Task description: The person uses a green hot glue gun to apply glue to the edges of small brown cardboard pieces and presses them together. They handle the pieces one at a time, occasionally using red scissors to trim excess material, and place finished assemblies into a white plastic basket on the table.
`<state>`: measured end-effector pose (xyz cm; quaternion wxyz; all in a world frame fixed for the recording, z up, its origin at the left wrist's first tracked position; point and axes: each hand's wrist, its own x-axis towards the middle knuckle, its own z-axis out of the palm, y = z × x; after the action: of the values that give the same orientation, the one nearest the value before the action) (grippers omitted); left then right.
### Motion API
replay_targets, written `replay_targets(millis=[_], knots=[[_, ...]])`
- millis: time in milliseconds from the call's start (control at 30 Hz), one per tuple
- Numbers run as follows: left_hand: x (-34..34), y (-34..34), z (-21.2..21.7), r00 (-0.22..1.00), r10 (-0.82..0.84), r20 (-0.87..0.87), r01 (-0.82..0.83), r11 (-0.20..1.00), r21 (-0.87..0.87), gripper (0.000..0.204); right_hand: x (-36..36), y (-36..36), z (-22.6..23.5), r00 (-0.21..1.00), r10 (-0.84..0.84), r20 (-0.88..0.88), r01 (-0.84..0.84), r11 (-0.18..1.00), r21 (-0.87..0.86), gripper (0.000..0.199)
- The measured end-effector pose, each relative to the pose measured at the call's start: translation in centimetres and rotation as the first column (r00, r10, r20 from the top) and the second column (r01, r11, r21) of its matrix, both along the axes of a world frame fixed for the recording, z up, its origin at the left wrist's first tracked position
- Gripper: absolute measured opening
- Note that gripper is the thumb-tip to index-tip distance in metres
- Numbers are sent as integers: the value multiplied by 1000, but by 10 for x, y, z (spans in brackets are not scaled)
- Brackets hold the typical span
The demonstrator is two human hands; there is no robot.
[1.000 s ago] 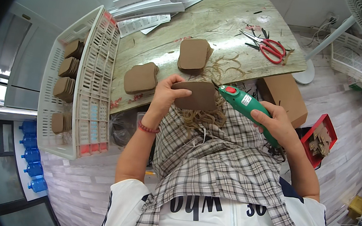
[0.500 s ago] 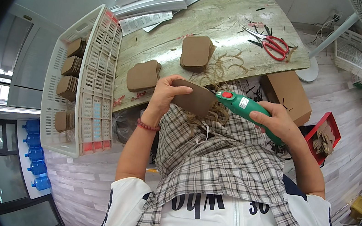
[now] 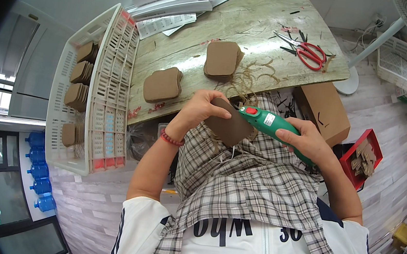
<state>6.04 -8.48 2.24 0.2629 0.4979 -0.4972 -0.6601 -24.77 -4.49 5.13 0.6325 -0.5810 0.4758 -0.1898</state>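
My left hand pinches a brown, round-cornered flat piece, thumb on top, above my lap. My right hand is wrapped round a green handheld electric cutter with a red button. The cutter's tip meets the piece's far right edge; its blade is mostly hidden. Beyond my hands, one stack of similar brown pieces sits on the table, and a second stack lies to its left. Thin curled trimmings are strewn at the table's edge, and more lie on my lap under the piece.
A white plastic crate with several brown stacks stands at left. Red-handled scissors and papers lie on the worn table. To the right are a cardboard box, a red bin of scraps and a fan.
The held brown piece has turned clockwise and shifted slightly right, my left hand going with it. The cutter has tilted a little and sits slightly lower along the piece's edge.
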Motion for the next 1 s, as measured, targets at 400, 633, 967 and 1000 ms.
replay_targets(millis=[400, 633, 967, 1000], knots=[[12, 4, 11, 994, 77, -77, -83, 994, -74, 48, 21, -5, -9, 997, -43, 62, 44, 999, -17, 35], [180, -28, -23, 633, 708, 313, -411, 651, -638, 39, 4, 2, -25, 985, -166, 47, 168, 984, -61, 38], [-16, -75, -47, 206, 635, 745, 102, 743, -661, 63, -1, 1, -29, 966, -260, 5, 258, 956, -136, 37], [-17, -79, -68, 243, 649, 721, 39, 736, -675, 67, -1, 2, -29, 967, -256, -1, 253, 956, -146, 37]])
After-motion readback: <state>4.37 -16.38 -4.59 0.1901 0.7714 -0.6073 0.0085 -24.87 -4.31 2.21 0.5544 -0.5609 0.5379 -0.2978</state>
